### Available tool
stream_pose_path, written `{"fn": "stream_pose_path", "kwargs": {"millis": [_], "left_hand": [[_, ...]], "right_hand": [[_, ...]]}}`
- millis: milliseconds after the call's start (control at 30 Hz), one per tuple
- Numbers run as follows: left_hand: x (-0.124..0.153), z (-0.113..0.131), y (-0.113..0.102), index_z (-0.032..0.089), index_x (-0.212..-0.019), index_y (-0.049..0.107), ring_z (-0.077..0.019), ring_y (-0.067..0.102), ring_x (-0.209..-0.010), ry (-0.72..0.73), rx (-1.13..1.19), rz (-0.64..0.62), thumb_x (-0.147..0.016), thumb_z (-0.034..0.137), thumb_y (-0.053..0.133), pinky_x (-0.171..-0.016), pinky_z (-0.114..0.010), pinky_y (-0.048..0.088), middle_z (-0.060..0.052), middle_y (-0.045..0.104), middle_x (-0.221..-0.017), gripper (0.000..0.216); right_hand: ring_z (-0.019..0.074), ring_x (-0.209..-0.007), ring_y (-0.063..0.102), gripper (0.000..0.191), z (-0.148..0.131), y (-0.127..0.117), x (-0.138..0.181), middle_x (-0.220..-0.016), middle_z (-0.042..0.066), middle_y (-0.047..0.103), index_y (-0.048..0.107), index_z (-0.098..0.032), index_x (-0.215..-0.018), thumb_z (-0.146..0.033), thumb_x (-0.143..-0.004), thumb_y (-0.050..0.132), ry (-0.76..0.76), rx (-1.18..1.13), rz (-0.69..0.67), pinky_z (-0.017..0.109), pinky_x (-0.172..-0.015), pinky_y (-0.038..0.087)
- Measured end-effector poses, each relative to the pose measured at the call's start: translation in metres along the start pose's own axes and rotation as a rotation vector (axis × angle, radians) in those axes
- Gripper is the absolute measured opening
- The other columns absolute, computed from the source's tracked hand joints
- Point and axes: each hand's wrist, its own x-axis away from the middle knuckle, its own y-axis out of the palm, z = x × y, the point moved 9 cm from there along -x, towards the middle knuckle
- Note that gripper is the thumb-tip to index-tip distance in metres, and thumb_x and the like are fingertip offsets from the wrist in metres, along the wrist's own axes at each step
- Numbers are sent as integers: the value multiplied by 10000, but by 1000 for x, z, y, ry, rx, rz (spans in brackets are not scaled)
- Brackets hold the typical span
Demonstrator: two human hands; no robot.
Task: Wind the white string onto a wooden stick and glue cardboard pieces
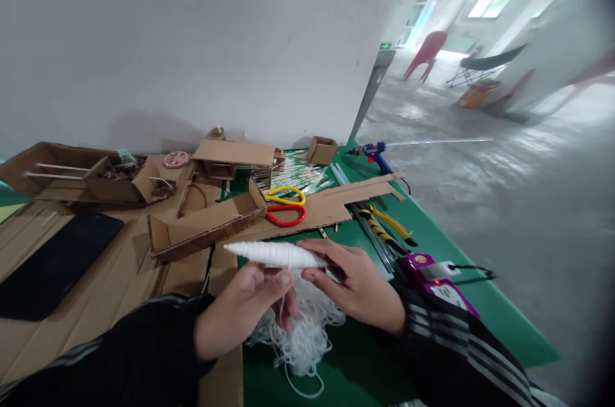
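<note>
A stick thickly wound with white string, a tapered spindle, lies level in front of me, its bare tip pointing left. My right hand grips its right end between thumb and fingers. At the underside of the winding, my left hand pinches the white string between thumb and forefinger, and a strand hangs from there. Below both hands a loose, tangled heap of white string rests on the green table. The left fingertips partly cover the heap.
Beyond my hands are scissors, an open cardboard tray and cardboard strips. A phone lies left. On the right are pliers, a purple power strip and a blue glue gun. A white panel stands behind.
</note>
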Motion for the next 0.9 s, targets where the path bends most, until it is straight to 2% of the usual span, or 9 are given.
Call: {"fn": "stream_pose_path", "kwargs": {"millis": [67, 133, 233, 333, 433, 533, 600, 767, 900], "left_hand": [[0, 1, -6, 115, -803, 643, -74, 497, -468, 15, 2, 42, -847, 537, 575, -505, -214, 401, 17, 546, -566, 430], [1, 1, -10, 120, -992, 646, -65, 456, -445, 42, 16, 68, -863, 524, 562, -477, -204, 380, 39, 520, -549, 433], [2, -2, -14, 134, -1238, 533, -57, 408, -410, 57, -1, 104, -869, 515, 560, -437, -188, 341, 64, 505, -522, 531], [3, -5, -15, 137, -1348, 402, -53, 381, -391, 49, -17, 126, -871, 504, 566, -418, -177, 315, 78, 506, -499, 625], [4, -5, -15, 136, -1376, 317, -54, 378, -388, 64, -2, 116, -891, 463, 559, -416, -174, 309, 87, 508, -490, 632], [4, -3, -20, 133, -1375, 283, -56, 385, -395, 99, 10, 135, -911, 424, 546, -421, -176, 308, 92, 506, -490, 607], [5, 0, -26, 136, -1368, 304, -56, 396, -410, 124, 24, 174, -921, 408, 537, -430, -177, 308, 86, 513, -507, 573], [6, 4, -34, 139, -1379, 357, -54, 397, -418, 139, 33, 227, -930, 367, 537, -439, -189, 303, 85, 499, -511, 535], [7, 5, -34, 141, -1387, 359, -61, 422, -444, 137, 34, 234, -920, 365, 554, -459, -195, 327, 74, 522, -531, 553]], "right_hand": [[157, -896, 667, 334, 0, 2, 2, -1075, 69, 696, 552, -188, -1217, -269, -896, 589, -23, 1, -13, 232, -738, 505], [159, -869, 664, 343, 0, 4, 4, -1042, 70, 693, 536, -195, -1225, -270, -895, 591, -37, 13, -5, 239, -722, 502], [137, -712, 641, 358, 5, 4, 7, -895, 42, 674, 515, -198, -1225, -289, -889, 602, -6, 39, 38, 233, -624, 485], [111, -561, 567, 340, 11, 6, 10, -767, 2, 616, 488, -201, -1194, -306, -890, 599, 39, 16, 52, 224, -519, 443], [117, -592, 576, 299, 14, 12, 11, -760, 1, 610, 443, -205, -1182, -284, -916, 553, 61, -94, 9, 218, -525, 452], [142, -803, 645, 311, 13, 19, 11, -934, 62, 651, 380, -201, -1240, -221, -944, 472, 47, -251, -68, 231, -660, 516], [150, -883, 650, 313, 14, 17, 11, -1008, 87, 650, 367, -193, -1251, -198, -948, 449, 50, -286, -61, 242, -714, 528], [125, -619, 590, 46, 22, -5, 10, -767, 25, 642, 547, -198, -929, -238, -911, 561, 77, -8, 171, 227, -555, 457], [137, -647, 596, 68, 15, -8, 7, -745, 27, 655, 603, -201, -874, -223, -918, 556, -3, 46, 193, 242, -585, 447]]}}
